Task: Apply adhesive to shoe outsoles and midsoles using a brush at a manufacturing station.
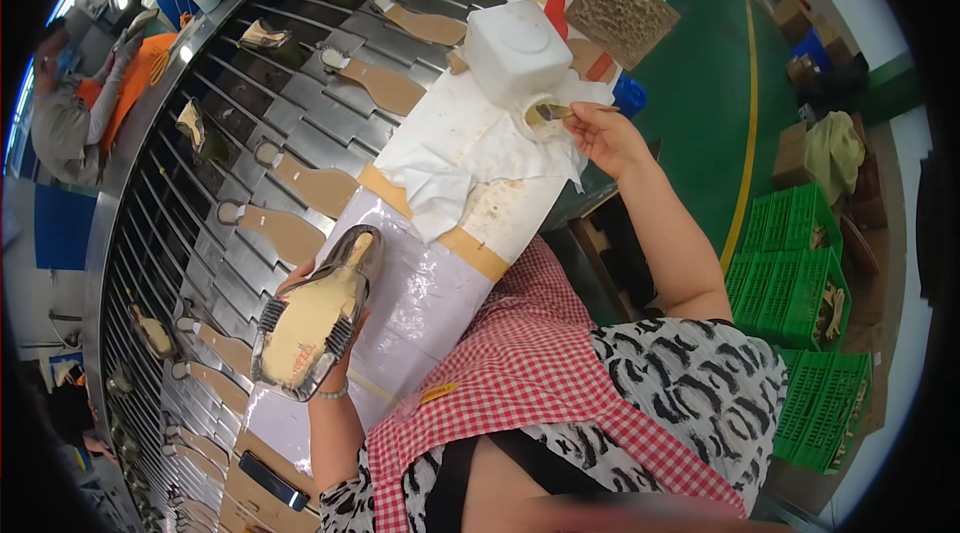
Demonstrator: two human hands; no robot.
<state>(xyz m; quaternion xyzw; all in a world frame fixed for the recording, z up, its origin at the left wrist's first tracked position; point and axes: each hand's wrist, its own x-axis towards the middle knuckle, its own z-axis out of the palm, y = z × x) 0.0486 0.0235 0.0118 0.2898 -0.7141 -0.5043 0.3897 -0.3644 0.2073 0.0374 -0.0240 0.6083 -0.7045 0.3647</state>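
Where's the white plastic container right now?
In the head view, the white plastic container is at the top, slightly right of centre, on the white covering, up and left of the right hand.

Roomiest lane is over the shiny lilac plastic sheet, right beside the upturned shoe in the left hand. Heading for the right hand, you've got a crumpled white cloth in the middle, so go over it or slip by on the stained white board, nearer the body. Beyond that hand, a white plastic jug walls things off. Can't really tell how much gap there is behind it. Left's fiddly, tan insoles line the edge. Right's open air above the green floor.
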